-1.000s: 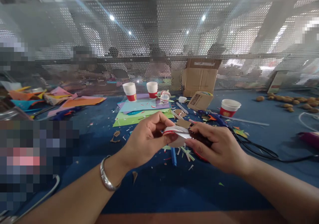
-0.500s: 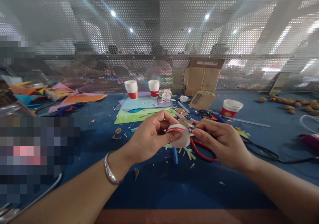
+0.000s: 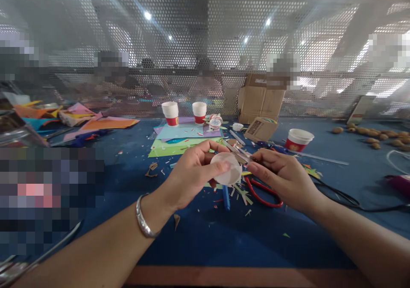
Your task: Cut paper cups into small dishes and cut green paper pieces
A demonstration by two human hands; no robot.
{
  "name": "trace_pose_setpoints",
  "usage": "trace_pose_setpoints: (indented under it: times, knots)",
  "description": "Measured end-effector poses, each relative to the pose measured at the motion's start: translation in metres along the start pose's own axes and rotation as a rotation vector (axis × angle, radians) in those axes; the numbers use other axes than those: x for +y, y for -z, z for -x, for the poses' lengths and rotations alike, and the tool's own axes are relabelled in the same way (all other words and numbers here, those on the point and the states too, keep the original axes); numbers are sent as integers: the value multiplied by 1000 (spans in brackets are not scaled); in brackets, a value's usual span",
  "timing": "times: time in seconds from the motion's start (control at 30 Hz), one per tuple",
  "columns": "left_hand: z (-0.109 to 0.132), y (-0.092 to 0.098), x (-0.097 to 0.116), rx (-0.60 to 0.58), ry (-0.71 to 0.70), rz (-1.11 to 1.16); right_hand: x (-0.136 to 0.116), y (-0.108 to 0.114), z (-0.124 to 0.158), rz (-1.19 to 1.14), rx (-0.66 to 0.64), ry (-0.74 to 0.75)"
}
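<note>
Holding a white paper disc (image 3: 228,173) in front of the cardboard box (image 3: 261,102), above the counter (image 3: 208,241): left hand (image 3: 192,174), fingers (image 3: 209,145) pinched on the disc's rim, thumb across its face. Right hand (image 3: 285,179) is just beside the disc, on the side away from the left hand, fingers clenched around scissors (image 3: 262,198); the red handle loop shows under the hand and the blades reach the disc's edge.

Open room: bare blue counter from the hands down to the brown near edge. Paper scraps (image 3: 241,194) lie under the hands. A black cable (image 3: 339,196) runs off past the right hand.

Behind the box, a perforated screen (image 3: 205,44) closes the far side. Left of the box stand two paper cups (image 3: 170,113), with coloured sheets (image 3: 179,140) in front of them. One more cup (image 3: 298,139) is right-front of the box. Brown lumps (image 3: 378,134) are scattered further right. More coloured paper (image 3: 96,125) is piled far left of the box.
</note>
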State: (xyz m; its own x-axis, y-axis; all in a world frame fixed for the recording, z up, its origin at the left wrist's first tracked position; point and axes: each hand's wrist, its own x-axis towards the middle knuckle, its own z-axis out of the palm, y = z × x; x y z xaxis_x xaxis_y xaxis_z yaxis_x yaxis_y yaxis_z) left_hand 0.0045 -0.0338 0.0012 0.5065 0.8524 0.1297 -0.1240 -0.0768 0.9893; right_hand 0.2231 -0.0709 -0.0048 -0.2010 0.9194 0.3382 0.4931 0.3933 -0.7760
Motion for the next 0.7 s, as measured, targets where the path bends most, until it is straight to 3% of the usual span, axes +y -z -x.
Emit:
trace_pose_setpoints:
  times: [0.17,0.43,0.7]
  knots:
    - [3,1,5,100,-37,-113,2,1,1,117,-76,-1]
    - [4,-2,8,80,-110,-215,-1,0,0,135,-97,9]
    - [2,-1,1,66,-130,-412,4,-5,0,-184,-3,-108]
